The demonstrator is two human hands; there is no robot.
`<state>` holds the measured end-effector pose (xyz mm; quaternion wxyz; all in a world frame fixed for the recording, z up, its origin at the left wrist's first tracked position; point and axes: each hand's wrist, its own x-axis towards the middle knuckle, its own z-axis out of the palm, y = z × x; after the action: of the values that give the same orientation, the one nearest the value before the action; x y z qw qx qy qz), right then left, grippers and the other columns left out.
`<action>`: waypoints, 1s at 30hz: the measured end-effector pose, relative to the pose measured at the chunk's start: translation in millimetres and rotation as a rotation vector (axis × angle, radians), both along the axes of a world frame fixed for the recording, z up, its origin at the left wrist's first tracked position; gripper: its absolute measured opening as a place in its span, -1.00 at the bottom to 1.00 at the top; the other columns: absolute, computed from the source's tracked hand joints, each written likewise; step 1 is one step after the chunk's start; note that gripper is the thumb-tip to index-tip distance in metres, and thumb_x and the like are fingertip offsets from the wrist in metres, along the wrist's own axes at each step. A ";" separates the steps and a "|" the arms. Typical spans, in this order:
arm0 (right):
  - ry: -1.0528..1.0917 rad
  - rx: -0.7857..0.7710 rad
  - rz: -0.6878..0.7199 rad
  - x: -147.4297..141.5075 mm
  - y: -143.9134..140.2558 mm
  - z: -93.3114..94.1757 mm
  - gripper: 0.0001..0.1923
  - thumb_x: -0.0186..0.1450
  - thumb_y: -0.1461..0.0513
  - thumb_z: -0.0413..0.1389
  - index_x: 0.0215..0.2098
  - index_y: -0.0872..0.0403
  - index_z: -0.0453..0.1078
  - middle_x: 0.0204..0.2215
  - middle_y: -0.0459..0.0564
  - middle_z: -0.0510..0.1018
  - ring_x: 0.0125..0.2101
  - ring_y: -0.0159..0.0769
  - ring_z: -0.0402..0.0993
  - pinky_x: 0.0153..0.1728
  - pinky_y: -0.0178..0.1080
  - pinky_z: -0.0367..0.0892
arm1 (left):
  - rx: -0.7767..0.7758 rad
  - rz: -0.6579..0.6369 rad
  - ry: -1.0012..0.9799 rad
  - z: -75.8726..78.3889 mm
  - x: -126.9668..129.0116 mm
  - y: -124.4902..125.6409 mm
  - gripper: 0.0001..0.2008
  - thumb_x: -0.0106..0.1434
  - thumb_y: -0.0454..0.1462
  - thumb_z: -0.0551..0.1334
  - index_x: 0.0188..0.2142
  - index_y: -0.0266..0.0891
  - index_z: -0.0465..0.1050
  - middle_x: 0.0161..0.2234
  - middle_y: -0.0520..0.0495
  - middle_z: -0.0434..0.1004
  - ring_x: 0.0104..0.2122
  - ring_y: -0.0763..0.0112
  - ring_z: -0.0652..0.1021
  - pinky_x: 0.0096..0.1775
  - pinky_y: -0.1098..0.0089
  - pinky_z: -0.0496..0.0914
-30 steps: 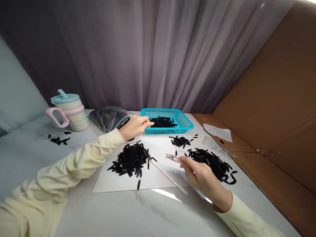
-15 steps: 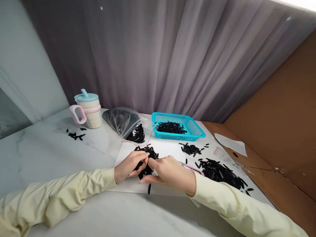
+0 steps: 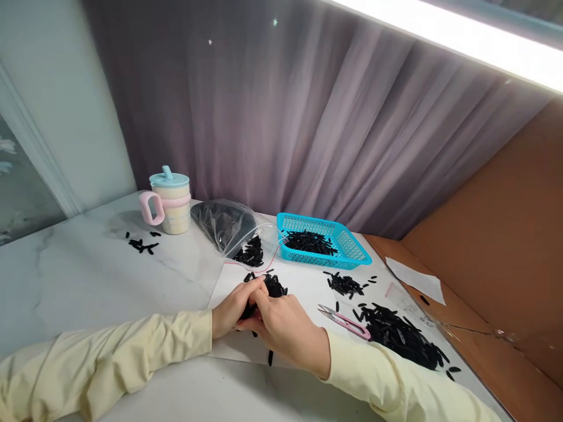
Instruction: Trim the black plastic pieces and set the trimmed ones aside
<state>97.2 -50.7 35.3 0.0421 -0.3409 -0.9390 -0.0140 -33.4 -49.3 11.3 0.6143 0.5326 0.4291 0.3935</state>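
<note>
My left hand (image 3: 233,310) and my right hand (image 3: 290,334) meet over a pile of small, long black pieces (image 3: 275,285) on a white sheet (image 3: 303,280). Both are closed, with fingertips touching and the right fingers overlapping the left. Black shows between and under them, but what they pinch is hidden. One loose black piece (image 3: 270,357) lies on the sheet just in front of my right hand. Pink-handled thread snips (image 3: 347,323) rest to the right of it.
Behind the sheet lies a clear plastic bag (image 3: 229,225) of black pieces beside a blue basket (image 3: 352,258) holding more. A lidded cup (image 3: 176,214) stands at left. Further black heaps (image 3: 396,334) lie at right, near a brown panel (image 3: 492,234). Several pieces (image 3: 143,245) are scattered at left.
My right hand has turned and closed in against my left; its thumb was apart before. The snips now show fully. The whole view has shifted, with the light strip appearing at the top.
</note>
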 end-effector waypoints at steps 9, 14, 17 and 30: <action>0.515 -0.448 -0.059 18.1 -15.5 -19.3 -0.88 0.30 0.35 -0.12 -0.26 0.09 0.22 -0.51 -0.07 0.50 -0.57 -0.36 0.39 -0.56 -0.39 0.18 | 0.189 -0.129 0.223 -10.8 1.2 -5.4 -0.60 0.31 -0.04 -0.14 -0.56 -0.21 0.11 -0.76 0.18 0.04 -0.77 0.58 0.12 -0.69 0.47 -0.01; 0.831 -0.836 -0.280 30.3 -34.4 -29.3 -0.70 0.33 0.09 -0.10 -0.36 0.13 0.30 -0.61 -0.08 0.41 -0.68 -0.43 0.32 -0.67 -0.40 0.22 | 0.492 -0.188 0.447 -16.5 4.2 -6.4 -0.62 0.32 -0.18 -0.11 -0.60 -0.24 0.12 -0.68 0.12 0.24 -0.64 0.58 0.24 -0.52 0.51 0.13; 1.071 -1.102 -0.357 36.2 -39.0 -39.2 -0.56 0.22 -0.05 0.01 -0.27 0.19 0.34 -0.38 0.10 0.47 -0.55 -0.32 0.45 -0.74 -0.39 0.27 | 0.610 -0.187 0.549 -20.2 3.6 -6.4 -0.66 0.30 -0.25 -0.07 -0.61 -0.24 0.09 -0.69 0.14 0.15 -0.65 0.59 0.19 -0.53 0.50 0.09; 1.232 -1.403 -0.348 49.7 -34.0 -32.4 -0.56 0.12 0.04 0.21 -0.22 0.26 0.38 -0.31 0.16 0.50 -0.51 -0.37 0.47 -0.52 -0.31 0.42 | 0.845 -0.169 0.604 -24.9 0.7 -10.2 -0.76 0.32 -0.31 -0.09 -0.48 -0.22 0.16 -0.61 0.13 0.18 -0.61 0.56 0.28 -0.51 0.50 0.16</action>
<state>146.9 -84.7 2.9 0.3131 -0.3708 -0.4819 0.7295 -32.8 -59.5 -13.6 0.2247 0.8562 0.3466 0.3103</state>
